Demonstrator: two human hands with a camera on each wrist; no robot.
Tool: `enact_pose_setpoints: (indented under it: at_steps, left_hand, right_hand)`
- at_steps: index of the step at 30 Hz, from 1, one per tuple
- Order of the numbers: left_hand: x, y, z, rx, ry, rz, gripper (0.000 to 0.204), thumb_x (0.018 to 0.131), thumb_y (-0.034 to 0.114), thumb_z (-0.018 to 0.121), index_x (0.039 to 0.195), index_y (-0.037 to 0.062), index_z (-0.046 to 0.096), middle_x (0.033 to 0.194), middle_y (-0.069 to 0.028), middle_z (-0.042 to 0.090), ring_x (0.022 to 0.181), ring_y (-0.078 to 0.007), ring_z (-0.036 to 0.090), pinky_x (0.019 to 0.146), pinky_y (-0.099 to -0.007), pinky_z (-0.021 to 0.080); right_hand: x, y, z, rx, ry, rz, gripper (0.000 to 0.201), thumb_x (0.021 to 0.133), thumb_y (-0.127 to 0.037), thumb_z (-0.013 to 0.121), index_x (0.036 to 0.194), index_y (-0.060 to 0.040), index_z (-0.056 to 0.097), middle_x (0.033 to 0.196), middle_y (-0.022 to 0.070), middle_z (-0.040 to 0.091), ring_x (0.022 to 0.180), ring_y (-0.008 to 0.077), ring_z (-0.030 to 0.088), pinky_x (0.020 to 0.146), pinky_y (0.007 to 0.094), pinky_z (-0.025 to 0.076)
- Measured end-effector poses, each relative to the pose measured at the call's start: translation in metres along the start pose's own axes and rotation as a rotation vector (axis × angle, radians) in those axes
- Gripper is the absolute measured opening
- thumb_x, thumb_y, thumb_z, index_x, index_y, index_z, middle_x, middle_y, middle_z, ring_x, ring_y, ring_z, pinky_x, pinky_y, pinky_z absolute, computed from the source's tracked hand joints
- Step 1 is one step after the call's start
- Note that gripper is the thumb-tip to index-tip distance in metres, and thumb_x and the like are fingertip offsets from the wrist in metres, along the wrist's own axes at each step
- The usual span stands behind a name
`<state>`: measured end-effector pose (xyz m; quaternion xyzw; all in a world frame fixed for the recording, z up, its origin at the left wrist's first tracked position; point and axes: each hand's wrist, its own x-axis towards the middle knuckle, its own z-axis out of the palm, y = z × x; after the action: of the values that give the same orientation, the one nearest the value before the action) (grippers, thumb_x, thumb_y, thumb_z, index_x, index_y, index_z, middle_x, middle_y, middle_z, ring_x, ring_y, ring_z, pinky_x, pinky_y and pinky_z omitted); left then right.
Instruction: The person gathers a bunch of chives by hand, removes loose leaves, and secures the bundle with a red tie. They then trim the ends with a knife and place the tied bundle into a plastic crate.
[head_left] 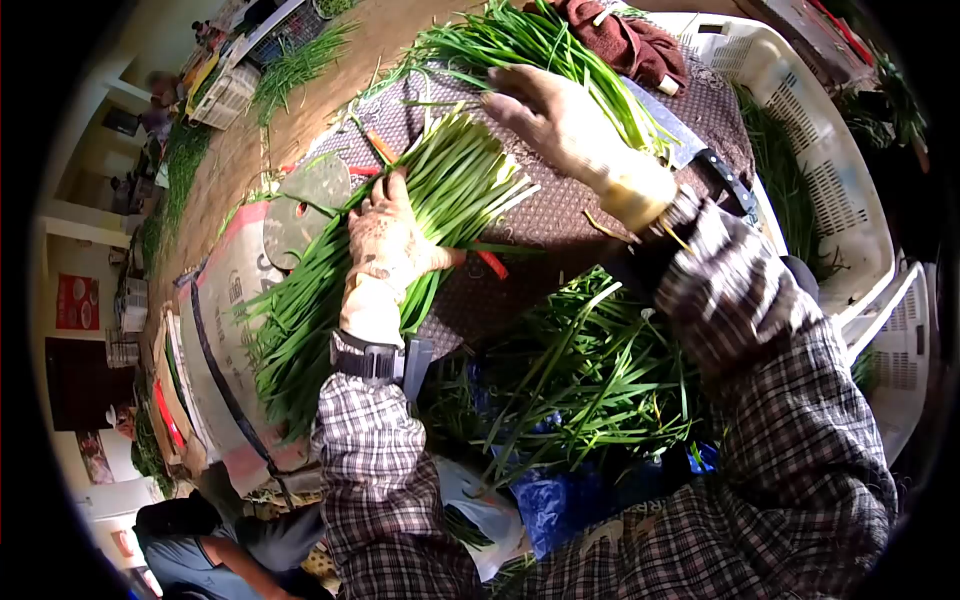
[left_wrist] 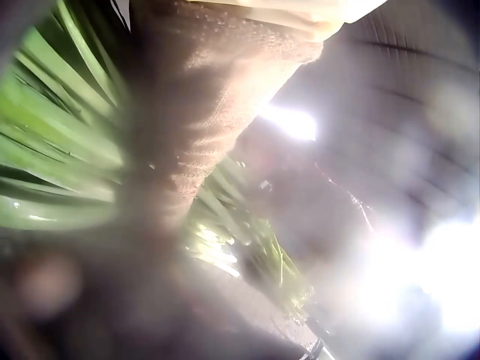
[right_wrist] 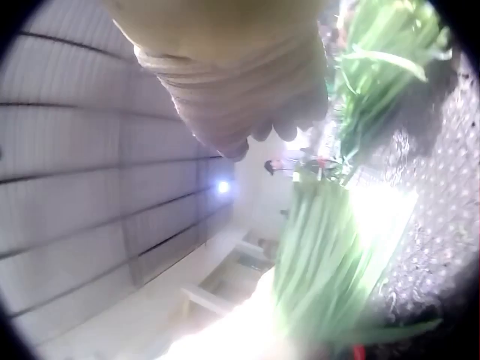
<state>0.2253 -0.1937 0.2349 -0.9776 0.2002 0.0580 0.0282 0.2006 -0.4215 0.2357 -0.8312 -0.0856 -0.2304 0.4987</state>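
A gloved, soil-stained left hand (head_left: 385, 245) rests across a thick bunch of long green garlic chives (head_left: 455, 170) on the cloth-covered work surface (head_left: 560, 215). Its thumb is spread out to the right, beside a red strip (head_left: 492, 264). In the left wrist view the glove (left_wrist: 217, 97) covers part of the leaves, and its fingertips are hidden. The right hand (head_left: 560, 125), also gloved, is held over the cloth with nothing in it, fingers pointing left. Behind it lies a second chive bunch (head_left: 540, 45). In the right wrist view, the right hand's fingers (right_wrist: 247, 124) are above the near bunch (right_wrist: 319, 255).
A large knife (head_left: 730, 180) lies on the right, near a brown cloth (head_left: 640, 50). White plastic crates (head_left: 870, 250) holding greens stand further right. Loose chives (head_left: 590, 370) are heaped in front of the body over blue plastic (head_left: 550, 505). Another person (head_left: 190, 550) is at lower left.
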Motion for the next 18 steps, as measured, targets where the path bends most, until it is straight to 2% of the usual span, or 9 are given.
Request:
enact_pose_setpoints:
  at_steps: [2,4,5,6,7,8,10,13,18]
  left_hand:
    - [-0.001,0.003,-0.004,0.022,-0.034,-0.007,0.126,0.045,0.049,0.086,0.141,0.0038,0.017,0.143,-0.0196,0.026,0.129,-0.0337,0.031,0.105,-0.047,0.029]
    - [-0.001,0.003,-0.005,-0.004,-0.039,0.002,0.131,0.042,0.049,0.087,0.141,0.0037,0.015,0.143,-0.0201,0.025,0.13,-0.0326,0.03,0.105,-0.045,0.03]
    - [-0.004,0.002,-0.006,-0.019,-0.045,0.01,0.132,0.041,0.049,0.087,0.142,0.0037,0.014,0.143,-0.0201,0.024,0.131,-0.0321,0.029,0.105,-0.0443,0.03]
    - [-0.004,-0.004,0.003,-0.022,0.059,0.083,0.135,0.041,0.048,0.088,0.142,0.0021,0.011,0.133,-0.0232,0.041,0.123,-0.0352,0.041,0.103,-0.0376,0.035]
    - [-0.004,-0.005,-0.001,-0.018,0.059,0.083,0.135,0.041,0.048,0.088,0.142,0.0021,0.011,0.133,-0.0232,0.041,0.123,-0.0352,0.041,0.103,-0.0376,0.035]
    - [0.0,-0.005,-0.006,-0.057,-0.036,0.047,0.134,0.041,0.048,0.088,0.142,0.0031,0.012,0.137,-0.022,0.035,0.126,-0.0336,0.038,0.104,-0.0381,0.034]
    - [0.0,-0.001,-0.02,-0.087,-0.168,-0.035,0.135,0.039,0.048,0.088,0.142,0.0049,0.014,0.141,-0.0211,0.031,0.128,-0.0328,0.036,0.105,-0.0365,0.033]
    - [0.008,-0.017,-0.013,-0.153,-0.138,0.065,0.138,0.04,0.049,0.088,0.144,0.005,0.008,0.132,-0.0222,0.044,0.123,-0.0337,0.043,0.103,-0.0362,0.036]
    - [0.007,-0.013,-0.005,-0.101,-0.079,0.062,0.139,0.037,0.049,0.088,0.143,0.005,0.01,0.139,-0.0219,0.035,0.125,-0.035,0.04,0.105,-0.0373,0.034]
  right_hand:
    - [-0.032,-0.021,-0.007,-0.243,-0.132,0.014,0.043,0.083,-0.045,0.06,0.099,-0.0054,0.063,0.085,0.016,0.065,0.081,0.0308,0.064,0.072,0.0383,0.051]
    - [-0.056,-0.04,0.006,-0.643,-0.583,0.157,0.049,0.076,-0.056,0.061,0.09,-0.0089,0.067,0.078,0.0135,0.065,0.077,0.034,0.063,0.069,0.0408,0.051]
    - [-0.068,-0.035,0.019,-0.7,-0.59,0.125,0.044,0.077,-0.05,0.062,0.088,-0.0083,0.067,0.077,0.012,0.065,0.076,0.0336,0.064,0.067,0.0413,0.051]
    - [-0.077,-0.019,0.034,-0.693,-0.415,-0.038,0.039,0.076,-0.045,0.062,0.087,-0.0076,0.067,0.077,0.0117,0.065,0.074,0.0329,0.064,0.065,0.0409,0.051]
    - [-0.081,-0.017,0.042,-0.679,-0.241,-0.198,0.035,0.076,-0.04,0.063,0.087,-0.0069,0.067,0.076,0.0113,0.065,0.072,0.0322,0.064,0.064,0.0404,0.051]
    - [-0.084,-0.013,0.046,-0.676,-0.242,-0.2,0.035,0.076,-0.04,0.063,0.087,-0.0069,0.067,0.076,0.0113,0.065,0.072,0.0322,0.064,0.064,0.0404,0.051]
    - [-0.081,-0.02,0.049,-0.599,-0.504,-0.017,0.02,0.075,-0.027,0.064,0.08,-0.0071,0.066,0.072,0.0103,0.065,0.069,0.03,0.064,0.058,0.0381,0.051]
    - [-0.106,-0.031,0.033,-0.702,-0.696,-0.145,0.008,0.07,-0.017,0.065,0.073,-0.0093,0.066,0.066,0.0079,0.064,0.064,0.0275,0.063,0.053,0.0356,0.05]
    - [-0.206,-0.038,0.001,-0.346,-1.071,-0.079,0.008,0.076,-0.014,0.064,0.072,-0.0074,0.065,0.062,0.0048,0.061,0.056,0.0229,0.059,0.054,0.0312,0.051]
